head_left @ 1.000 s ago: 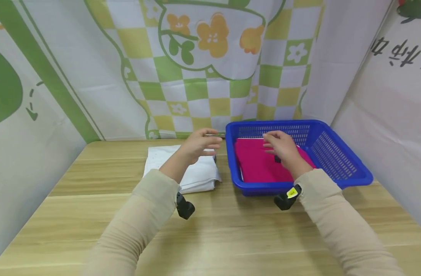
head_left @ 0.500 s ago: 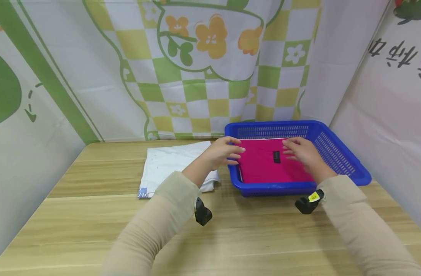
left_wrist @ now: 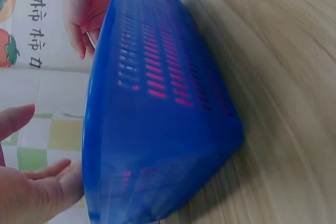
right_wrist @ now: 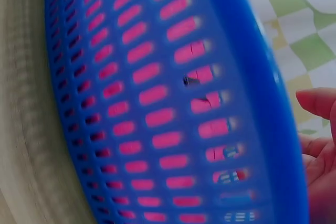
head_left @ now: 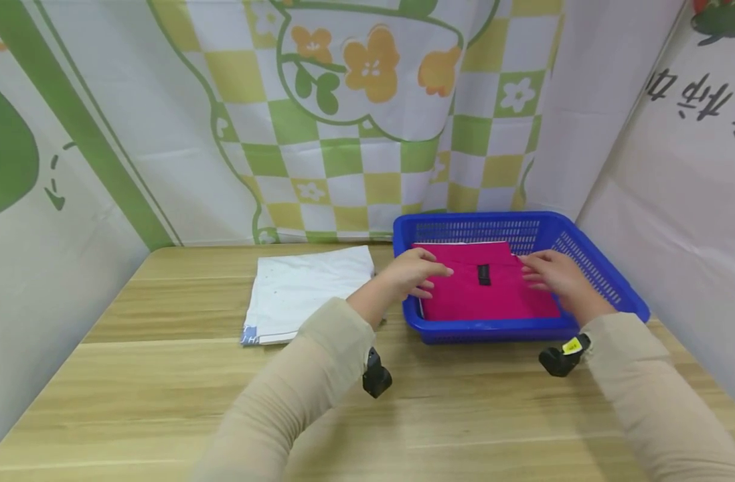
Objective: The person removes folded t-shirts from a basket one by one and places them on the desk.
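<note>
A folded magenta cloth (head_left: pixel 464 294) with a small black tag (head_left: pixel 484 274) lies inside the blue plastic basket (head_left: pixel 488 328). My left hand (head_left: pixel 406 273) is over the basket's left rim, its fingers spread loosely above the cloth's left side. Over the cloth's right part, my right hand (head_left: pixel 551 273) has thumb and fingertips right at its edge. In the left wrist view, the left hand (left_wrist: pixel 39 187) shows beside the basket rim with thumb and fingers apart. The right hand (right_wrist: pixel 320 166) is partly hidden behind the rim in the right wrist view.
To the left of the basket, a folded white cloth (head_left: pixel 310 288) with a blue printed corner lies on the wooden table (head_left: pixel 162 375). A patterned curtain (head_left: pixel 355 161) hangs behind the table. White sheets stand along both sides, the right one (head_left: pixel 675 201) close to the basket.
Both hands have moved to the right. The left has gone from above the white cloth to the basket's left rim, the right from the magenta cloth's middle to its right side.
</note>
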### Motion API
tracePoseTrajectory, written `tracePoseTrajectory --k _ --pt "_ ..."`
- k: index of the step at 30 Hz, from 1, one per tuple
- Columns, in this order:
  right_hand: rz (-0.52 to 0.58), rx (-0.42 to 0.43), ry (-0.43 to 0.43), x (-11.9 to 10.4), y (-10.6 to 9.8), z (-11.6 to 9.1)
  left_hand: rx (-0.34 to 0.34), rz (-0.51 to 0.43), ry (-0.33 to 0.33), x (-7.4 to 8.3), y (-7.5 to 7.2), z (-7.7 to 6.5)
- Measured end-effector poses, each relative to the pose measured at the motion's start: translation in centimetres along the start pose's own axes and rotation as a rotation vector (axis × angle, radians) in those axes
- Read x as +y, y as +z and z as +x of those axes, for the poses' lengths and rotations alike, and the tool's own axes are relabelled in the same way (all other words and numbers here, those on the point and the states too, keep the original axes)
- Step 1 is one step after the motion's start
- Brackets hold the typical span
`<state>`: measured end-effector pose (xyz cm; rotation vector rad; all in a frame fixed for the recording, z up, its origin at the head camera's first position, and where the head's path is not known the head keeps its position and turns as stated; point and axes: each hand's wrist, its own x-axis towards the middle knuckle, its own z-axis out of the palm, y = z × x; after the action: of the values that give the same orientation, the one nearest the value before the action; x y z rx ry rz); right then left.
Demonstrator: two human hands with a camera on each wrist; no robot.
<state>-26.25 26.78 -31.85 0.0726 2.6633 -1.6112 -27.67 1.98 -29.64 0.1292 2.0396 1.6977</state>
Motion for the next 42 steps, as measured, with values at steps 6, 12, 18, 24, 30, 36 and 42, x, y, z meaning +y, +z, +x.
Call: tracePoseTrajectory --k 6,12,18,24,30,36,42 --pt "-0.065 -0.054 0.039 0.6 -0.9 -0.1 0.076 0.017 -0.04 -0.2 1.3 0.2" --pt "-0.118 -0.102 0.095 1.6 -2.2 0.1 0.186 0.052 -0.068 -0.4 2.7 0.8" --pt "-0.152 -0.171 0.183 1.9 -2.6 0.1 0.245 0.06 -0.118 -0.5 3.5 1.6" --pt "-0.208 -0.224 0.283 1.6 -2.7 0.2 0.268 -0.012 -0.198 -0.6 3.8 2.0" --pt "-0.236 -0.296 0.341 2.0 -2.8 0.5 0.277 -0.09 -0.215 -1.0 3.8 2.4" --pt "-0.16 -0.325 0.361 2.3 -2.7 0.7 0.279 -0.14 -0.2 -1.2 3.9 2.7" --pt "-0.185 -0.283 0.357 2.3 -2.9 0.7 0.267 -0.155 -0.206 -0.9 3.7 2.4"
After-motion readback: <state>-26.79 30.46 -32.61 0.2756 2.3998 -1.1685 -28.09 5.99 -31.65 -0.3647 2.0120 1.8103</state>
